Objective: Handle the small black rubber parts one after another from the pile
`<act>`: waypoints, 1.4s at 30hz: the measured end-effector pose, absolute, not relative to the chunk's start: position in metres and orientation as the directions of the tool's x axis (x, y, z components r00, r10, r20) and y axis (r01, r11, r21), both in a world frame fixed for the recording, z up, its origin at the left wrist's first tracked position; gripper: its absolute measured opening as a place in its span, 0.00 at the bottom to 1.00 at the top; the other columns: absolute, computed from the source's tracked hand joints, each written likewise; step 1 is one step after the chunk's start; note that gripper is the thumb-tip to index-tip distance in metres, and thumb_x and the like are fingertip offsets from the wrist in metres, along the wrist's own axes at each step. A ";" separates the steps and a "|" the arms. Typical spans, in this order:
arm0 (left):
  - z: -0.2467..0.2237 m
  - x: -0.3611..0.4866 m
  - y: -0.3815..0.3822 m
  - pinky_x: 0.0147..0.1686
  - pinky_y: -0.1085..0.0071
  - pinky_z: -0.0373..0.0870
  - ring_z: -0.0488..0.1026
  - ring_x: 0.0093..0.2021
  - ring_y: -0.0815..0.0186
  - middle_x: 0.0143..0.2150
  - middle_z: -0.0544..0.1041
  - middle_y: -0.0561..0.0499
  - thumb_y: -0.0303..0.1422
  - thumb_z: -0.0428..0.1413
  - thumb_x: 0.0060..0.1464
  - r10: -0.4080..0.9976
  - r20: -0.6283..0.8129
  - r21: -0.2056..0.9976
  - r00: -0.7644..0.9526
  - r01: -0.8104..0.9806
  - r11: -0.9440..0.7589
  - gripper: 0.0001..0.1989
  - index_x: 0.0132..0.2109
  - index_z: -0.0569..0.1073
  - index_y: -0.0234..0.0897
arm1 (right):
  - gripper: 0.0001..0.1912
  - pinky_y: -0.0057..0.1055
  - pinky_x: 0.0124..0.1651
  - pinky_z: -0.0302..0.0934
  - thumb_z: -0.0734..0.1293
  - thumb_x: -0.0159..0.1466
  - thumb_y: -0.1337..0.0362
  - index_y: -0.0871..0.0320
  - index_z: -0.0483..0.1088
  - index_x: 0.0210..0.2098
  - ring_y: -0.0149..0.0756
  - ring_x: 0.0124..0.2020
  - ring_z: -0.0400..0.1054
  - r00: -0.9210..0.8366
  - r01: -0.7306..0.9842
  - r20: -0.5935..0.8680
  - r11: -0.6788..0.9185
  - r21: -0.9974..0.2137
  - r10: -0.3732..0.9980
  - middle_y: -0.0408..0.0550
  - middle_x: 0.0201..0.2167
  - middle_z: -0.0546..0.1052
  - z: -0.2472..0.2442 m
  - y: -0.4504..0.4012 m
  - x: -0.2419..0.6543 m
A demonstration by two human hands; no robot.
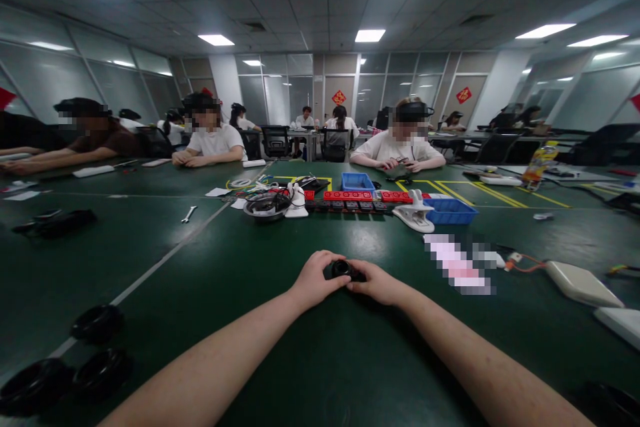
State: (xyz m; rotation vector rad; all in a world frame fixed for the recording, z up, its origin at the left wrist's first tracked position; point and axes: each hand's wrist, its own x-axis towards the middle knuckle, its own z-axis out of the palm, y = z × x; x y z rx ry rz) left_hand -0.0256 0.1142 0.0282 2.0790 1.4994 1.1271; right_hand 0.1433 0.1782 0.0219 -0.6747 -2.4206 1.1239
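Above the green table (280, 360), both hands meet around a small black cylindrical part (342, 268) with a round opening facing me. My left hand (317, 278) curls around its left side, thumb in front and fingers behind. From the right, my right hand (376, 282) pinches a dark portion of the same part, or a second piece against it; I cannot tell which. Three thick black rings lie at the lower left: an upper ring (97, 324), a larger ring (36, 385) and a ring beside it (103, 373).
Ahead stand a red and black power strip row (350, 200), a white clamp base (414, 213), blue bins (450, 211) and coiled cables (267, 203). A wrench (189, 214) lies left; a white box (584, 283) sits right. A co-worker (400, 140) sits opposite.
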 end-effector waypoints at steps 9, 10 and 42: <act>0.037 -0.023 0.112 0.42 0.66 0.62 0.65 0.42 0.61 0.38 0.71 0.50 0.36 0.58 0.42 0.924 0.363 0.638 0.121 0.690 -0.341 0.15 0.40 0.70 0.40 | 0.15 0.30 0.37 0.58 0.66 0.49 0.68 0.61 0.65 0.38 0.33 0.34 0.64 -0.760 0.307 0.094 0.483 -0.820 0.643 0.44 0.32 0.70 0.021 0.176 0.142; 0.037 -0.022 0.112 0.42 0.66 0.62 0.65 0.42 0.61 0.38 0.71 0.50 0.36 0.58 0.41 0.927 0.359 0.629 0.113 0.705 -0.329 0.15 0.40 0.70 0.40 | 0.16 0.29 0.37 0.57 0.66 0.48 0.67 0.61 0.64 0.37 0.33 0.33 0.63 -0.743 0.317 0.088 0.466 -0.826 0.663 0.44 0.32 0.70 0.020 0.175 0.141; 0.028 -0.044 0.121 0.46 0.65 0.60 0.63 0.47 0.60 0.44 0.67 0.49 0.42 0.60 0.36 0.927 0.291 0.670 0.236 0.642 -0.374 0.28 0.48 0.66 0.41 | 0.31 0.33 0.38 0.57 0.68 0.47 0.56 0.58 0.60 0.48 0.37 0.38 0.64 -0.641 0.477 0.137 0.532 -0.700 0.755 0.49 0.40 0.70 0.024 0.161 0.139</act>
